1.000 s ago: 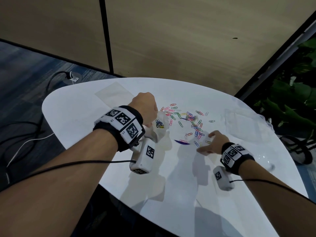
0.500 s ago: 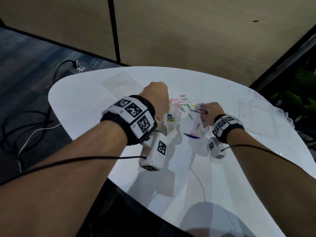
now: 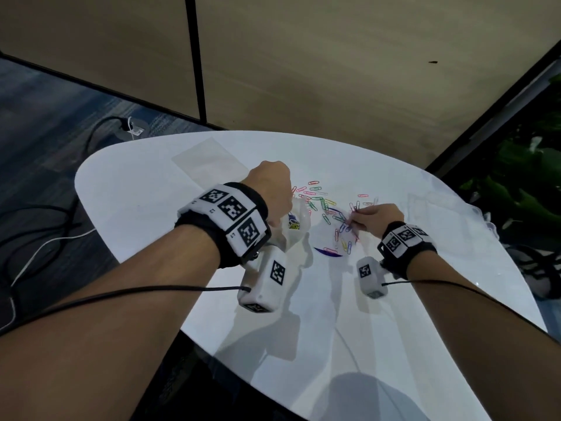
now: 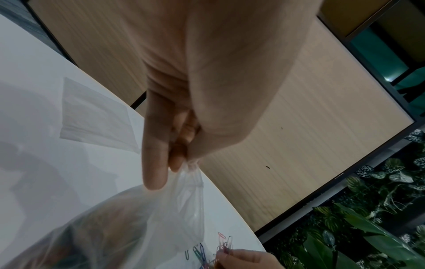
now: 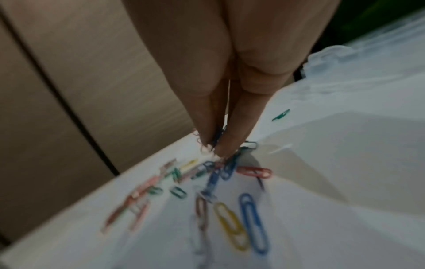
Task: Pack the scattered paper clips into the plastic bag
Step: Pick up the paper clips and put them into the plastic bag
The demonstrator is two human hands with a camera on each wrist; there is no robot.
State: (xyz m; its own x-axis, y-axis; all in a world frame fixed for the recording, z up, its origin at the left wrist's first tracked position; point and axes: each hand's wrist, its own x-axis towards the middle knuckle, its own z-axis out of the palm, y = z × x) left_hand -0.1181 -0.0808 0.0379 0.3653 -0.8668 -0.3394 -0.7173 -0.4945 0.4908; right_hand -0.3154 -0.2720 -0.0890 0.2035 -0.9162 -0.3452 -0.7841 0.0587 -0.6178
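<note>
Coloured paper clips (image 3: 321,202) lie scattered on the white table (image 3: 151,189) between my hands. My left hand (image 3: 273,189) pinches the rim of a clear plastic bag (image 3: 296,229) that hangs below it with a few clips inside. In the left wrist view the bag (image 4: 179,209) hangs from my left hand (image 4: 184,163). My right hand (image 3: 356,215) pinches a small bunch of paper clips just above the pile. In the right wrist view the right hand (image 5: 212,145) pinches blue clips over loose clips (image 5: 230,218).
A flat clear bag (image 3: 206,159) lies at the table's far left. More crumpled clear plastic (image 3: 446,214) sits at the right edge. Cables (image 3: 45,232) run on the floor to the left. Green plants (image 3: 522,177) stand at the right, beyond the table.
My right hand moved from the near side of the pile into the clips and pinched a bunch. My left hand has kept hold of the bag in about the same place.
</note>
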